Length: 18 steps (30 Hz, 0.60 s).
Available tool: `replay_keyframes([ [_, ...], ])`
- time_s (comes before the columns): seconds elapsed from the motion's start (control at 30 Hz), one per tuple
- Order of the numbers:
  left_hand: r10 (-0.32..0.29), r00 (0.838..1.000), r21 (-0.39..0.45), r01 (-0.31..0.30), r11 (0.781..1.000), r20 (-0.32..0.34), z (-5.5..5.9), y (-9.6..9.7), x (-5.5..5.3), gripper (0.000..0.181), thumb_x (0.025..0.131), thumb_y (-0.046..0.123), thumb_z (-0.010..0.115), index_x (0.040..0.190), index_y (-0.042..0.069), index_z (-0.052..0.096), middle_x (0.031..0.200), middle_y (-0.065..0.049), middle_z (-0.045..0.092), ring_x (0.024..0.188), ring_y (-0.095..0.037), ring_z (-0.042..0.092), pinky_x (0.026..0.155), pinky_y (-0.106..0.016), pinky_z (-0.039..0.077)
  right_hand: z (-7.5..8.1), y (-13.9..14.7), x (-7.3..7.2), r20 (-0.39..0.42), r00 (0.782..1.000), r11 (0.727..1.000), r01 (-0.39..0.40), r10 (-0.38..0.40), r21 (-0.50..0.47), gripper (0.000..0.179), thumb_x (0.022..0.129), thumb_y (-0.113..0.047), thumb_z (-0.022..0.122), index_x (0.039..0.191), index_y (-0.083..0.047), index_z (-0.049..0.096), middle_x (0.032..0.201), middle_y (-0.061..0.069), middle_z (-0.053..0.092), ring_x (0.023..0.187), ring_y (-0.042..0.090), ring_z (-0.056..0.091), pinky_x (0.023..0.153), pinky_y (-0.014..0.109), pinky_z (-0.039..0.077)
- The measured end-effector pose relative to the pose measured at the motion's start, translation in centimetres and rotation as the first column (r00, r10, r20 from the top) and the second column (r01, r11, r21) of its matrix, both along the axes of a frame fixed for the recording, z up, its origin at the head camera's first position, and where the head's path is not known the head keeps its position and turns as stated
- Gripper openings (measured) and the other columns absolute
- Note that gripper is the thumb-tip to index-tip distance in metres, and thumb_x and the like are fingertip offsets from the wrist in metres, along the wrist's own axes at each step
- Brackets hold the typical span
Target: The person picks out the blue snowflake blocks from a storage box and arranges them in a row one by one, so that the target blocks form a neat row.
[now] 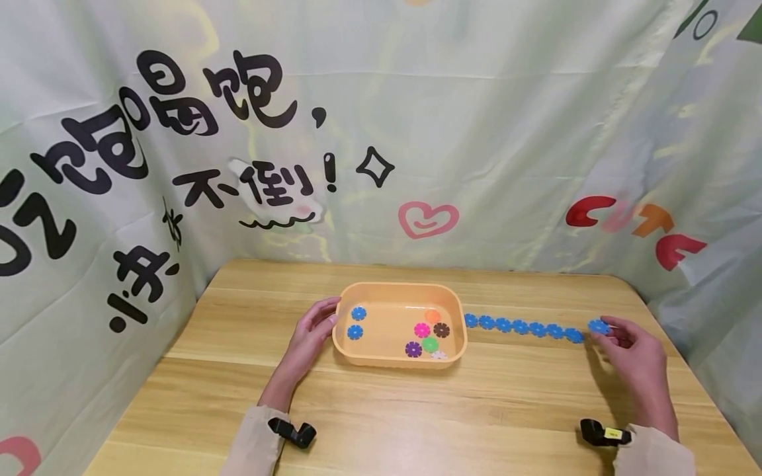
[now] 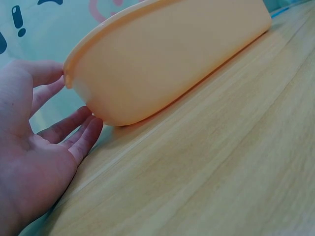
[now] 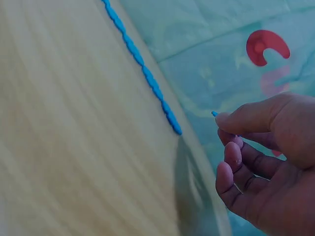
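My right hand [image 1: 637, 354] pinches a blue notched snowflake disc [image 1: 598, 326] between thumb and finger, just right of a row of blue discs [image 1: 520, 327] on the table. In the right wrist view only a sliver of the pinched disc [image 3: 214, 113] shows past the thumb, apart from the row's end. With its fingertips, my left hand [image 1: 309, 337] touches the left end of an orange plastic tray [image 1: 399, 361]. In the left wrist view those fingers are fairly straight against the rim and side. Two blue discs [image 1: 355, 332] lie at the tray's left.
Inside the tray's right half are several notched discs, among them a purple disc [image 1: 413, 349], a brown disc [image 1: 442, 330] and a green disc [image 1: 430, 345]. A printed cloth [image 1: 506, 165] hangs behind the wooden table [image 1: 417, 416].
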<state>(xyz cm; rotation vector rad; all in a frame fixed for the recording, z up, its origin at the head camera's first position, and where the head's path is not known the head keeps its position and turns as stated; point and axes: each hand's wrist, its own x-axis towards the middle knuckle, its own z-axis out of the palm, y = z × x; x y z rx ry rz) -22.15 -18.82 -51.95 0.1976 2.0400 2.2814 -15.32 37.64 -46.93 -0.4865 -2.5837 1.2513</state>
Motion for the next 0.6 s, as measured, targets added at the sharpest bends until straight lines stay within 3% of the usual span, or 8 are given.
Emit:
replay_keyframes([
  [0.2, 0.004, 1.000, -0.002, -0.004, 1.000, -0.001, 0.0, -0.1, 0.1, 0.039, 0.104, 0.024, 0.062, 0.142, 0.015, 0.057, 0.146, -0.009, 0.053, 0.136, -0.026, 0.049, 0.103, -0.029, 0.050, -1.1, 1.1, -0.6, 0.066, 0.996, 0.988, 0.041, -0.051, 0.146, 0.047, 0.099, -0.022, 0.069, 0.133, 0.008, 0.060, 0.104, 0.016, 0.065, 0.073, 0.001, 0.047, 0.057, 0.014, 0.045],
  [0.6, -0.001, 1.000, -0.008, 0.001, 1.000, -0.006, -0.1, -0.1, 0.0, 0.040, 0.103, 0.027, 0.063, 0.142, 0.016, 0.058, 0.146, -0.008, 0.053, 0.136, -0.025, 0.049, 0.103, -0.031, 0.050, -2.3, 1.6, -1.0, 0.056, 0.997, 0.972, 0.032, -0.046, 0.232, 0.044, 0.097, -0.024, 0.073, 0.125, 0.009, 0.065, 0.096, 0.018, 0.068, 0.069, -0.003, 0.045, 0.060, 0.019, 0.040],
])
